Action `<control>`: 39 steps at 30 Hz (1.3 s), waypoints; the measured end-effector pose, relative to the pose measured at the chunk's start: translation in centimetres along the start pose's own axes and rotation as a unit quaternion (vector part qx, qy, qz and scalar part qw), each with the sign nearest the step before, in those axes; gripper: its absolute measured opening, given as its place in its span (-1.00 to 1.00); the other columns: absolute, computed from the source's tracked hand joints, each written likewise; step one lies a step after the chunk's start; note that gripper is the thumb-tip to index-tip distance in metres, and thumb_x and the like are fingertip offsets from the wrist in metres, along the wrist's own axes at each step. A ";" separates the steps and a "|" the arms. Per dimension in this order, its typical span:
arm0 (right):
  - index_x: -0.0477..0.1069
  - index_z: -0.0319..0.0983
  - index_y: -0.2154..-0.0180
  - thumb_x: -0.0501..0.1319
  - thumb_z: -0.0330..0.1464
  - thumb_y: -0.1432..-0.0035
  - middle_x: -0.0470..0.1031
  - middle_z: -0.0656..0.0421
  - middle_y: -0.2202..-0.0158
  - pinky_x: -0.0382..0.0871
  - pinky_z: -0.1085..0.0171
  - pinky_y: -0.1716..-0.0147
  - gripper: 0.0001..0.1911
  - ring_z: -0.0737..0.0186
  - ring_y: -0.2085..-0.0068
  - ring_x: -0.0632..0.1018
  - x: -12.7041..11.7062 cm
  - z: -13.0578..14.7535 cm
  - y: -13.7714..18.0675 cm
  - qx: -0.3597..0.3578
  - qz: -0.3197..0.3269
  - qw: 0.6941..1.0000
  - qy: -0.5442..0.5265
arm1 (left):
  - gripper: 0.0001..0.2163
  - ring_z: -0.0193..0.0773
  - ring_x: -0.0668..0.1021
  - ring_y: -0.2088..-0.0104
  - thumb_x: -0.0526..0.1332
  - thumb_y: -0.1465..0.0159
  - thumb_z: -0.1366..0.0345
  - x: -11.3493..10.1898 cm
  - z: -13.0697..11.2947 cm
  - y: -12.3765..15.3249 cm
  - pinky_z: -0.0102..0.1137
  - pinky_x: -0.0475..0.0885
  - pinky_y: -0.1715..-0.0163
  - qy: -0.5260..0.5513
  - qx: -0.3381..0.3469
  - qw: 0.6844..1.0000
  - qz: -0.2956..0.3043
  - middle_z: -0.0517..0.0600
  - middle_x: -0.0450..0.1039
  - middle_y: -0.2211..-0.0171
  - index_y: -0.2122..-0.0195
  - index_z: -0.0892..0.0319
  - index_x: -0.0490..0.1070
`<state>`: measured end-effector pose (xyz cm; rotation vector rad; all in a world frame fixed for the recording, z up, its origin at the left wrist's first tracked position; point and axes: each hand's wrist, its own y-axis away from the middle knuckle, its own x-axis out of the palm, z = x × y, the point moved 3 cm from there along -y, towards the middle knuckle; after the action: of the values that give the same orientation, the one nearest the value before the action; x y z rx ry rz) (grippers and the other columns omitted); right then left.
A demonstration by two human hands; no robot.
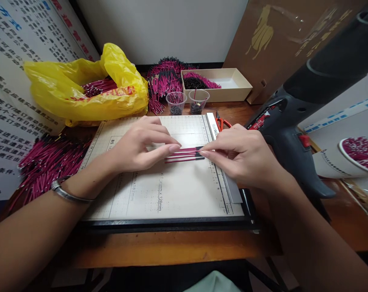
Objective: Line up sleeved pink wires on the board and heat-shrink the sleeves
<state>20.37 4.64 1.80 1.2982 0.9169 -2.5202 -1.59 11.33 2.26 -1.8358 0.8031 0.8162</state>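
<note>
A few short magenta wires with black ends (185, 154) lie side by side on a white gridded cutting board (159, 190). My left hand (141, 146) rests on the board with fingers stretched out flat, the fingertips pressing the wires' left ends. My right hand (241, 154) comes in from the right with fingers curled, its fingertips touching the wires' black right ends beside the board's metal ruler strip (223, 170). A metal bangle (66, 192) sits on my left wrist.
A yellow plastic bag (80, 89) of the same wires lies at the back left, more wires (46, 162) piled left of the board and behind (165, 77). Two clear cups (186, 101), a cardboard tray (229, 83), red-handled pliers (222, 121) and a grey heat gun (293, 134) stand around.
</note>
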 end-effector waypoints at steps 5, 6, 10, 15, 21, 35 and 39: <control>0.66 -0.22 0.35 0.32 -0.39 -0.28 0.52 0.27 0.54 0.19 0.23 0.26 -0.84 0.38 0.47 0.43 0.3 -0.2 0.1 -0.019 0.053 0.998 -0.034 | -0.69 -0.26 0.53 0.38 0.17 -0.50 0.27 0.0 0.1 -0.1 -0.31 0.36 0.26 -0.001 -0.020 1.000 -0.008 0.02 0.67 0.35 0.30 0.23 0.66; 0.67 -0.23 0.35 0.34 -0.39 -0.27 0.50 0.27 0.55 0.18 0.23 0.27 -0.86 0.39 0.48 0.41 0.4 -0.2 0.1 -0.021 0.060 0.997 -0.032 | -0.72 -0.26 0.54 0.36 0.18 -0.49 0.28 0.0 0.1 -0.1 -0.32 0.36 0.24 0.002 -0.020 1.000 -0.003 0.02 0.68 0.33 0.27 0.22 0.67; 0.68 -0.25 0.33 0.39 -0.38 -0.24 0.40 0.29 0.59 0.14 0.25 0.28 -0.89 0.40 0.49 0.34 0.8 0.0 0.1 -0.017 0.085 0.996 -0.014 | -0.78 -0.25 0.54 0.30 0.22 -0.47 0.27 0.2 0.3 0.1 -0.32 0.36 0.22 0.006 -0.025 1.000 0.016 0.00 0.68 0.27 0.18 0.20 0.67; 0.66 -0.27 0.33 0.39 -0.40 -0.22 0.34 0.32 0.59 0.15 0.25 0.25 -0.91 0.42 0.50 0.31 0.7 0.0 0.0 -0.006 0.081 0.997 -0.018 | -0.79 -0.22 0.53 0.26 0.22 -0.46 0.26 0.3 0.3 0.2 -0.30 0.36 0.17 0.008 -0.030 0.999 0.036 -0.01 0.67 0.23 0.15 0.19 0.66; 0.63 -0.25 0.37 0.34 -0.44 -0.22 0.36 0.32 0.58 0.14 0.25 0.24 -0.89 0.41 0.50 0.29 0.8 -0.1 -0.1 0.007 0.091 0.996 -0.019 | -0.75 -0.17 0.54 0.13 0.24 -0.45 0.18 0.4 0.5 0.2 -0.29 0.37 0.05 0.016 -0.051 0.996 0.070 0.04 0.64 0.13 0.04 0.22 0.62; 0.65 -0.25 0.01 0.39 -0.25 -0.18 0.23 0.29 0.55 0.14 0.21 0.19 -0.64 0.26 0.41 0.31 1.1 -0.3 -0.2 0.125 0.112 0.984 0.061 | -0.53 -0.02 0.51 0.00 0.28 -0.38 -0.07 1.1 1.1 0.6 -0.16 0.36 -0.10 0.006 -0.114 0.980 0.163 0.11 0.55 0.00 -0.12 0.16 0.59; 0.66 -0.22 0.06 0.38 -0.24 -0.19 0.20 0.30 0.57 0.14 0.20 0.19 -0.69 0.25 0.42 0.30 1.1 -0.4 -0.3 0.138 0.126 0.981 0.049 | -0.63 -0.07 0.52 0.05 0.26 -0.39 0.01 1.1 1.0 0.5 -0.19 0.35 -0.05 0.009 -0.115 0.980 0.160 0.07 0.56 0.06 -0.06 0.13 0.62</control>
<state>19.84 5.27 0.96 1.5190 0.3936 -2.4628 -1.58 11.83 0.78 -1.9427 1.0704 1.1383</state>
